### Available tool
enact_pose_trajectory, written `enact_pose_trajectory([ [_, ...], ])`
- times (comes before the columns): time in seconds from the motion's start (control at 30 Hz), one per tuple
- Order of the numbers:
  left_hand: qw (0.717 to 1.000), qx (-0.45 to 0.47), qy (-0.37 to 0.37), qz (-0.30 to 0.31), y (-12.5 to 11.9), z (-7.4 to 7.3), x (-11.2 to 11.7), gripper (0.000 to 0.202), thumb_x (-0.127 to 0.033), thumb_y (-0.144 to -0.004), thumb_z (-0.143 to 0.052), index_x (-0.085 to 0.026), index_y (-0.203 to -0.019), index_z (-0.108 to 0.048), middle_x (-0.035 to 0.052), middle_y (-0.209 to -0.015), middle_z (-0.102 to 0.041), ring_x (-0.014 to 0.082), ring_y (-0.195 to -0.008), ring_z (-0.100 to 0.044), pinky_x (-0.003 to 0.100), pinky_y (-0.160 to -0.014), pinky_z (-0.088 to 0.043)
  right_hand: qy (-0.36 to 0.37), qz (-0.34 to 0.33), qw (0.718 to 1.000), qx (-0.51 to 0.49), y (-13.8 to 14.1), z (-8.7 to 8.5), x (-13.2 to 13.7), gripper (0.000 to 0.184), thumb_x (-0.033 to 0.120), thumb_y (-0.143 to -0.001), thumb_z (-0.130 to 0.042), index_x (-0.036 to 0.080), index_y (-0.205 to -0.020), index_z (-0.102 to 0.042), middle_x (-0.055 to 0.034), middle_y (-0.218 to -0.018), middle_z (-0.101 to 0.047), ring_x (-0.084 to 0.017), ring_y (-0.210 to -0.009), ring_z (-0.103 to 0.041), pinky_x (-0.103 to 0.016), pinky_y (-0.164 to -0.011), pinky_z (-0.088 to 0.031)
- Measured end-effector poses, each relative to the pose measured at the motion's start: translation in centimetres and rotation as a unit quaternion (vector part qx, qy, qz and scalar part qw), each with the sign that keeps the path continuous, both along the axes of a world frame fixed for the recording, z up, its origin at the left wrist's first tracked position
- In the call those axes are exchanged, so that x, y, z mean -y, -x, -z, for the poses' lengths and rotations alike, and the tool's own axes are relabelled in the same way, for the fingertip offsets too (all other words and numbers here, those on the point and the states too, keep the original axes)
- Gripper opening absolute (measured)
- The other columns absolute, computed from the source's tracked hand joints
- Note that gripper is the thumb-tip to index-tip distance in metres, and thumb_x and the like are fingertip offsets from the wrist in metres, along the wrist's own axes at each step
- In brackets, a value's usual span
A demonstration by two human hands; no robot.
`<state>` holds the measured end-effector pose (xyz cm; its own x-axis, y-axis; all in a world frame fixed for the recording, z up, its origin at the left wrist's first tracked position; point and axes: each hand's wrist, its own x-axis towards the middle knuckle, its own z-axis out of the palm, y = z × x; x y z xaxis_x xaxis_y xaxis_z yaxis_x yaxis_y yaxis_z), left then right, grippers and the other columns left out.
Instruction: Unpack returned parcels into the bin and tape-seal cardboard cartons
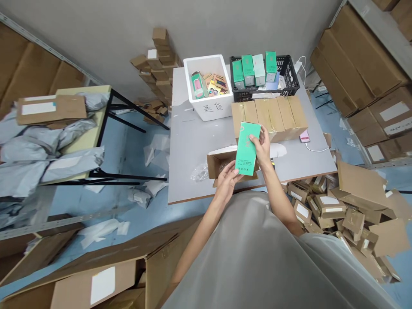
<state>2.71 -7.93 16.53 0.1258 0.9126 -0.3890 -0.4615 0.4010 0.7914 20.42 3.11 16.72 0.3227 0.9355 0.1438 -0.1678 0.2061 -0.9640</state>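
Observation:
A tall green box (247, 150) with dark printing is held up above the front of the table. My right hand (262, 143) grips its right side near the top, thumb across the face. At its lower left corner, my left hand (228, 179) pinches the box between thumb and fingers. Directly below and partly hidden behind it lies an open brown carton (213, 166). Clear crumpled plastic wrap (200, 172) rests left of the carton. Closed brown cartons (269, 115) stand side by side just beyond my right hand.
A white foam bin (212, 107) holds small colourful packs. Beside it, a black crate (291, 75) contains several upright boxes. A phone (304, 136) with a cable lies at the right. Empty cartons (331, 206) heap on the floor; grey parcels (74, 165) cover a left-hand table.

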Motion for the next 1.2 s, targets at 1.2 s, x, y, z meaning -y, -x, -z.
enact_pose_trajectory([
  [1.2,0.961,-0.233,-0.134,-0.069,1.4,-1.4,0.4,0.069,-0.036,-0.073,-0.105,-0.026,-0.134,-0.075,0.0119,-0.140,-0.071,0.0346,-0.139,-0.067,0.050,-0.118,-0.061,0.039,-0.014,0.999,0.023,0.8,0.8,-1.1,0.067,0.081,-0.095,-0.075,0.035,-0.142,-0.065,-0.0086,-0.141,-0.072,-0.026,-0.129,-0.071,-0.044,-0.111,-0.063],
])
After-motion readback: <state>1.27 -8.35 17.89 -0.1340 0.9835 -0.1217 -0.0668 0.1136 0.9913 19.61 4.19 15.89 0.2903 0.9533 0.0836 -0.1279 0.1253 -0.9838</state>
